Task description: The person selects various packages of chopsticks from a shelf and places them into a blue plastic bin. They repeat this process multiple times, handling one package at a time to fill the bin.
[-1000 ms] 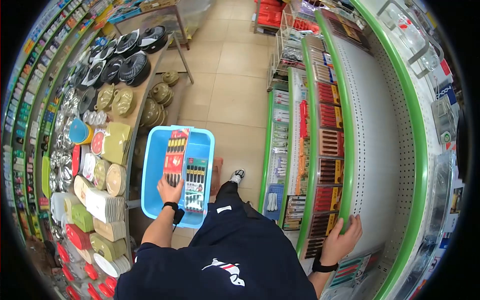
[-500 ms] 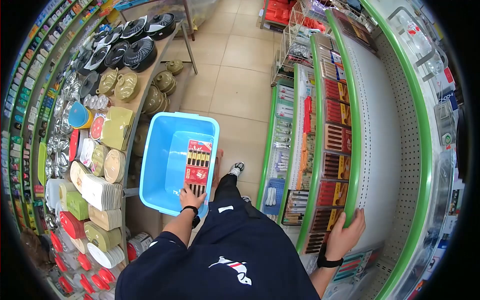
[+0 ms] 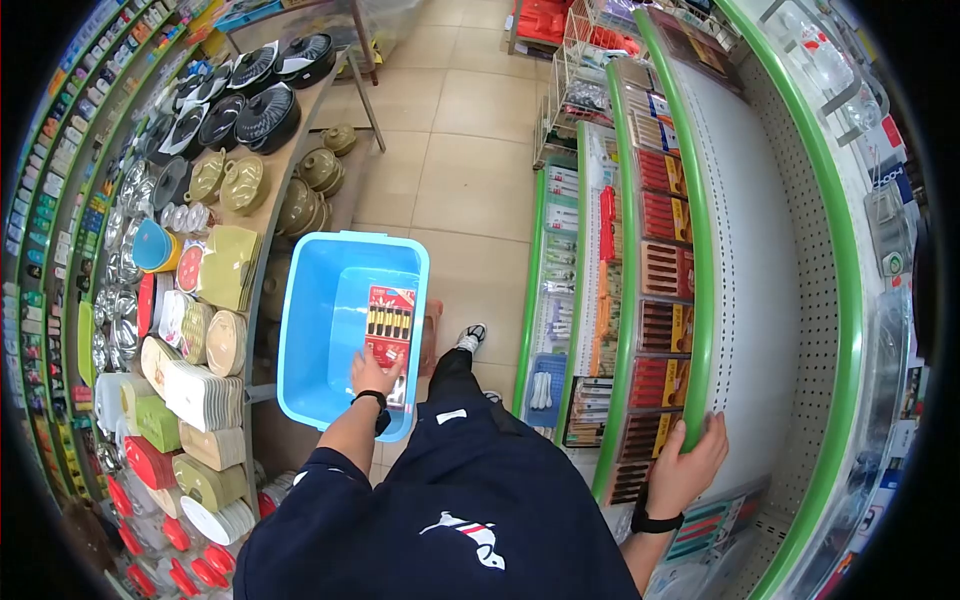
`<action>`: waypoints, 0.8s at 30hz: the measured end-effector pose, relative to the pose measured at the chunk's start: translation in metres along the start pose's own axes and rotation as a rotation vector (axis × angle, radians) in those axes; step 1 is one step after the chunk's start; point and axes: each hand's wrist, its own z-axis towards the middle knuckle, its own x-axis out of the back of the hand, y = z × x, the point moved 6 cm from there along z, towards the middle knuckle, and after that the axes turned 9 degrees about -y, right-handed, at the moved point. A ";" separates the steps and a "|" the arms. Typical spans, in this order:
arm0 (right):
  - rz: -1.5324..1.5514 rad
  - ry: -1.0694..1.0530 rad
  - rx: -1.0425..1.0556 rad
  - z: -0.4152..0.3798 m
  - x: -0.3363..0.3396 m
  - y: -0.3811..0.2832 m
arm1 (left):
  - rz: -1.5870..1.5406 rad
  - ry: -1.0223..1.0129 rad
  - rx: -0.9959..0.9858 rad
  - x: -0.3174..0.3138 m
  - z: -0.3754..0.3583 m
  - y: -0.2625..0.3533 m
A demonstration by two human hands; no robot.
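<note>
A light-blue plastic basin stands at my left. Inside it, along its right side, lies a red pack of black-and-gold sticks. My left hand reaches over the basin's near rim, its fingers spread across the lower part of the pack and partly covering it. On the other side, my right hand grips the green front edge of a shelf, thumb on the near side and fingers over the top. Similar red packs line the shelf level just below that hand.
Black lidded pots, olive pots and stacked plates crowd the display table on the left. A tiled aisle runs ahead between table and shelves. A red stool is partly hidden behind the basin.
My left hand has shifted up and leftward from the pack's lower end, its fingers loosening over the pack. The pack sits slightly lower in the basin. My right hand stays on the shelf edge.
</note>
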 end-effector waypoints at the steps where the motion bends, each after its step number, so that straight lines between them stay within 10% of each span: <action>1: -0.001 0.000 -0.002 0.000 -0.001 0.001 | 0.022 -0.062 0.007 -0.007 0.005 0.004; 24: -0.024 -0.037 -0.030 0.005 -0.001 -0.001 | 0.247 -0.190 0.016 0.005 0.001 0.067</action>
